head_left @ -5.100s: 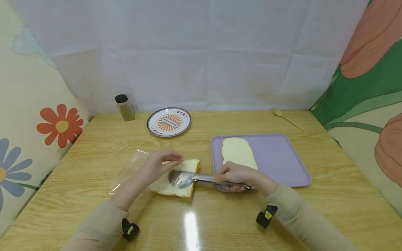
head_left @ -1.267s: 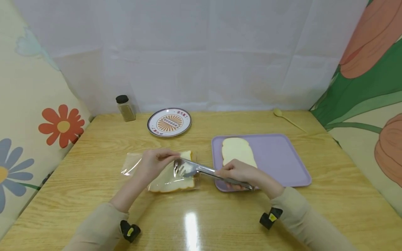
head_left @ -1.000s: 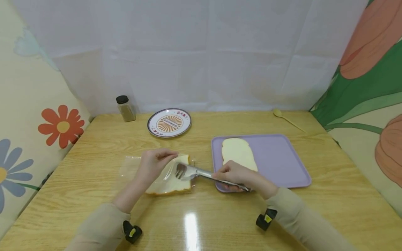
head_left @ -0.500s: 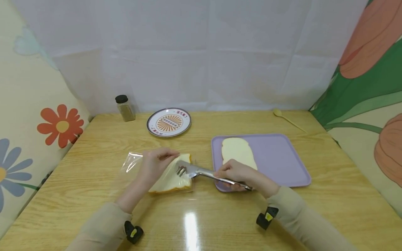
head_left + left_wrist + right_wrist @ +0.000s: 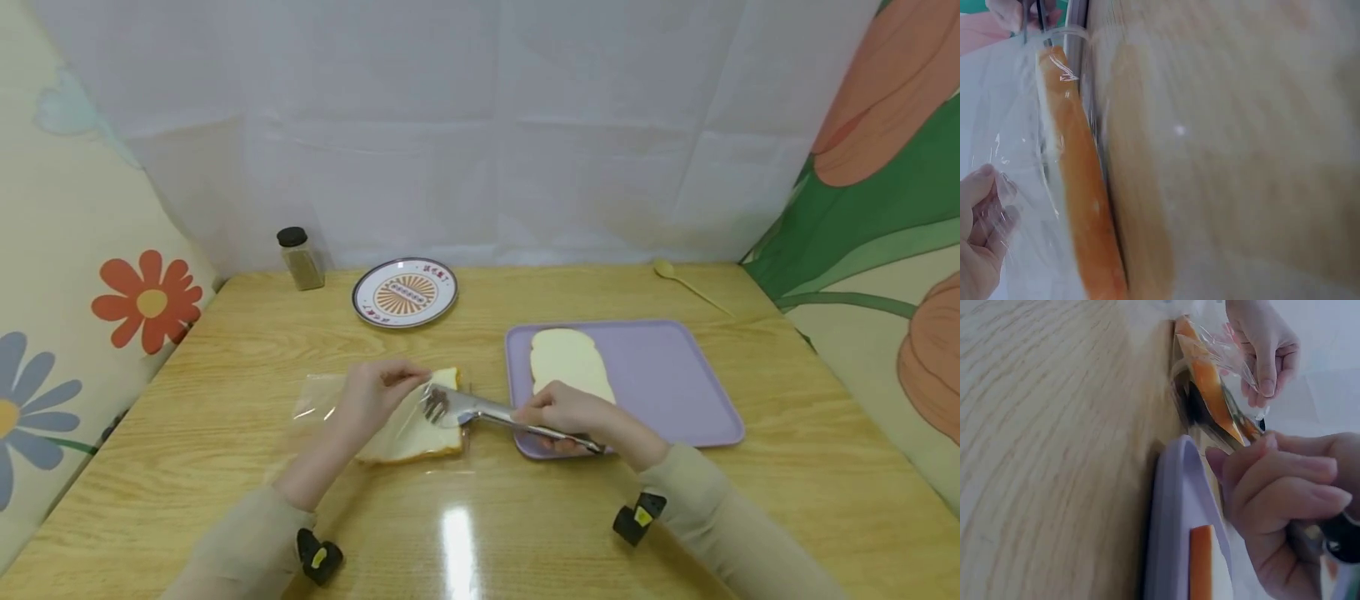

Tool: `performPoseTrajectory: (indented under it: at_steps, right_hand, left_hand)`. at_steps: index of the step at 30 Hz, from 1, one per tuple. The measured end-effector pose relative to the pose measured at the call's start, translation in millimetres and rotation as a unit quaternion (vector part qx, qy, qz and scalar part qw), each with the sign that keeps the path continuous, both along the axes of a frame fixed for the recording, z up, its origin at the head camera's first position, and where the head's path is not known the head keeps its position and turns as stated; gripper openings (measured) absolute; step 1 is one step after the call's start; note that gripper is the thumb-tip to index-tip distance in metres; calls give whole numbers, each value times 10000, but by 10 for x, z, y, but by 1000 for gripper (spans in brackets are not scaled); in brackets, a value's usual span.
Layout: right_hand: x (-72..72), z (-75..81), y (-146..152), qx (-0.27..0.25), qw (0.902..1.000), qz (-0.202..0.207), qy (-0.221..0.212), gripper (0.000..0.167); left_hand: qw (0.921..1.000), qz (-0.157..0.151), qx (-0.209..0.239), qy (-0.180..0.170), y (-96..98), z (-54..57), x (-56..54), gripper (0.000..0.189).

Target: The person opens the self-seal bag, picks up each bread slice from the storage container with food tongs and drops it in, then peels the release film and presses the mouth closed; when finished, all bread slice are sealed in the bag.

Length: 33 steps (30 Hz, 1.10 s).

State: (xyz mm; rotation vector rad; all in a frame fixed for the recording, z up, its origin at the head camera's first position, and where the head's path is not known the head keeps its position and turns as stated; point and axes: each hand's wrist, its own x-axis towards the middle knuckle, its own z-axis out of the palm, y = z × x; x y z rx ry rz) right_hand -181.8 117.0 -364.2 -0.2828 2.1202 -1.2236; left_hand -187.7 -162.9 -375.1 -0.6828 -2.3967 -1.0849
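My left hand (image 5: 375,396) pinches the upper film of a clear plastic bag (image 5: 1007,131) between thumb and fingers, lifting it off a slice of bread (image 5: 408,442). The slice lies inside the bag on the table, its brown crust (image 5: 1085,187) facing the left wrist camera. In my right hand (image 5: 558,412) are metal tongs (image 5: 487,410), gripped by the handles. Their slotted head reaches over the right end of the slice; in the right wrist view the two arms pass above and below the bread (image 5: 1210,387).
A purple tray (image 5: 675,392) on the right bears another bread slice (image 5: 566,362), partly behind my right hand. Farther back stand a patterned plate (image 5: 405,292) and a black-capped spice jar (image 5: 302,262). A yellow spoon (image 5: 690,283) lies at the back right.
Five seconds ago the slice's right end lay farther right and looked bare; now it is farther left with film past it. The tongs' head has tilted and shifted slightly; the left hand moved little.
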Motion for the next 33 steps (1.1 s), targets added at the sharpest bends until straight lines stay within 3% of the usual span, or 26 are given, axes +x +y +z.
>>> performPoseTrajectory:
  at_steps: [7, 15, 23, 33]
  right_hand:
    - [4, 63, 230, 188, 9992, 198, 280, 38]
    - [165, 106, 631, -342, 9992, 185, 123, 49]
    - [481, 185, 1046, -893, 9960, -63, -19, 48]
    - [840, 144, 1401, -1341, 9877, -484, -649, 54]
  left_hand:
    - [9976, 561, 204, -346, -18, 73, -87, 3]
    - [9962, 725, -37, -483, 2, 119, -149, 5]
    - [9963, 236, -564, -607, 51, 65, -130, 5]
    - [9884, -81, -873, -1237, 24, 49, -73, 11]
